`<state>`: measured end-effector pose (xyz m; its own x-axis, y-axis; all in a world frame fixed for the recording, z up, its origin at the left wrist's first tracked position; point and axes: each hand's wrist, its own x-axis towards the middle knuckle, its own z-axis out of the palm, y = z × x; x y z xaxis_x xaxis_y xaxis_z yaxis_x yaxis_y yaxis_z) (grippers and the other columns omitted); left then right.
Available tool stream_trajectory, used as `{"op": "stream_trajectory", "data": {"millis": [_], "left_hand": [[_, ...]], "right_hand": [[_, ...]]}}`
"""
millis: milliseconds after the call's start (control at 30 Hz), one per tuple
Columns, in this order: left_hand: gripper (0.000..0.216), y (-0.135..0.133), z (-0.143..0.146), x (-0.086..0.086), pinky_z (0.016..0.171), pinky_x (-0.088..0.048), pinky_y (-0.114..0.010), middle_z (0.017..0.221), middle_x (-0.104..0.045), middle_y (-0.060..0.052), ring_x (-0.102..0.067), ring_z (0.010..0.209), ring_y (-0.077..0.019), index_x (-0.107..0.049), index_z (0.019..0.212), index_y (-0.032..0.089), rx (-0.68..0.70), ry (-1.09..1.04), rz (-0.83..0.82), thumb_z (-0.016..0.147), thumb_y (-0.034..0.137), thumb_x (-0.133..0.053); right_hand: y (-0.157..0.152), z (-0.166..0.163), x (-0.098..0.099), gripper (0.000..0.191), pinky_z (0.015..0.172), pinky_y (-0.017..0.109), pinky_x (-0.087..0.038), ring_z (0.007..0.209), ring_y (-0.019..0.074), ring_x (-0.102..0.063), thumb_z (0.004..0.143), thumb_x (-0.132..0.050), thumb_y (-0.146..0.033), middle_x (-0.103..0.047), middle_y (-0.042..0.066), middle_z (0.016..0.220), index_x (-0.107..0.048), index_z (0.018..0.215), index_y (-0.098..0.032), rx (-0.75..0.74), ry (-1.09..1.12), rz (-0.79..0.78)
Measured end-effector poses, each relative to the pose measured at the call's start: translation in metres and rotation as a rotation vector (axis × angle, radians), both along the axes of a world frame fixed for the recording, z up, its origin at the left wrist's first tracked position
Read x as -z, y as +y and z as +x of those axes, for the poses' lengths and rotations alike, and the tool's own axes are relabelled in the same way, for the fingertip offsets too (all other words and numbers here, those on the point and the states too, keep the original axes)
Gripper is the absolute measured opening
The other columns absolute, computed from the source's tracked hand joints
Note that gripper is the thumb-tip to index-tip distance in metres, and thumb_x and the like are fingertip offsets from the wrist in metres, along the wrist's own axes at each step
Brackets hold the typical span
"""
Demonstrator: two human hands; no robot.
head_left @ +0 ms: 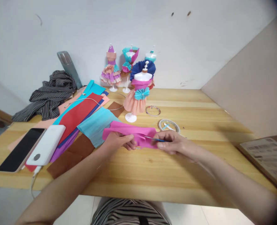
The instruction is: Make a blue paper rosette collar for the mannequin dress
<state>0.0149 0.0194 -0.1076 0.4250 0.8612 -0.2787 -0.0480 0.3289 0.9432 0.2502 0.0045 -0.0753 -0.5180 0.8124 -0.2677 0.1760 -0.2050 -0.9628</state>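
My left hand [121, 140] pinches a pink sheet of crepe paper [124, 127] between thumb and fingers, just above the table's front part. In my right hand [168, 141] is a pair of scissors [160, 140] with blue handles, its blades lying across the pink paper and pointing left. Part of the handles is hidden by the fingers. Just beyond the paper stands a small white dress form [143, 76] wearing a peach skirt, a pink top, a dark blue pleated collar and a light blue rosette [141, 93].
Several dressed mini forms [111, 67] stand against the wall. Coloured paper sheets [79, 114] overlap at left, beside a phone [22, 150], a white power bank [46, 145], striped cloth [51, 93] and a bottle [70, 68]. Tape rolls [160, 125] lie behind my right hand; a cardboard box [265, 156] sits at right.
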Motion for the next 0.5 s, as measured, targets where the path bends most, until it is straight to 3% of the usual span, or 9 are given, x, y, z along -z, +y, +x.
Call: {"op": "stream_trajectory", "data": {"millis": [100, 167, 267, 500], "left_hand": [[0.033, -0.002, 0.000, -0.003, 0.056, -0.052, -0.024, 0.062, -0.071, -0.006, -0.064, 0.056, -0.0143, -0.071, 0.067, 0.012, -0.006, -0.018, 0.000, 0.071, 0.045, -0.073], [0.032, -0.003, 0.000, -0.005, 0.056, -0.051, -0.024, 0.062, -0.071, -0.005, -0.064, 0.056, -0.0140, -0.070, 0.067, 0.012, -0.003, -0.025, -0.001, 0.073, 0.043, -0.073], [0.031, -0.003, 0.002, -0.006, 0.055, -0.050, -0.023, 0.062, -0.070, -0.005, -0.064, 0.056, -0.0136, -0.070, 0.068, 0.012, 0.007, -0.031, 0.007, 0.073, 0.043, -0.072], [0.037, 0.002, 0.001, -0.004, 0.052, -0.050, -0.021, 0.060, -0.069, -0.005, -0.064, 0.053, -0.0122, -0.070, 0.068, 0.011, 0.006, -0.024, 0.017, 0.066, 0.047, -0.077]], "right_hand": [[-0.002, -0.008, -0.005, 0.034, 0.051, 0.024, -0.028, 0.056, 0.0101, -0.038, 0.066, -0.076, -0.045, -0.047, -0.003, 0.061, -0.058, 0.069, -0.016, 0.193, -0.124, 0.251], [0.000, -0.020, -0.007, 0.031, 0.056, 0.026, -0.034, 0.061, 0.0130, -0.044, 0.066, -0.076, -0.042, -0.054, 0.000, 0.066, -0.061, 0.075, -0.017, 0.246, -0.123, 0.329], [0.005, -0.038, -0.004, 0.028, 0.062, 0.027, -0.039, 0.065, 0.0145, -0.049, 0.067, -0.073, -0.040, -0.060, 0.001, 0.071, -0.061, 0.076, -0.017, 0.223, -0.105, 0.354], [0.017, -0.051, 0.005, 0.032, 0.056, 0.025, -0.033, 0.055, 0.0102, -0.040, 0.066, -0.070, -0.044, -0.048, -0.004, 0.056, -0.053, 0.060, -0.017, 0.186, -0.098, 0.268]]}}
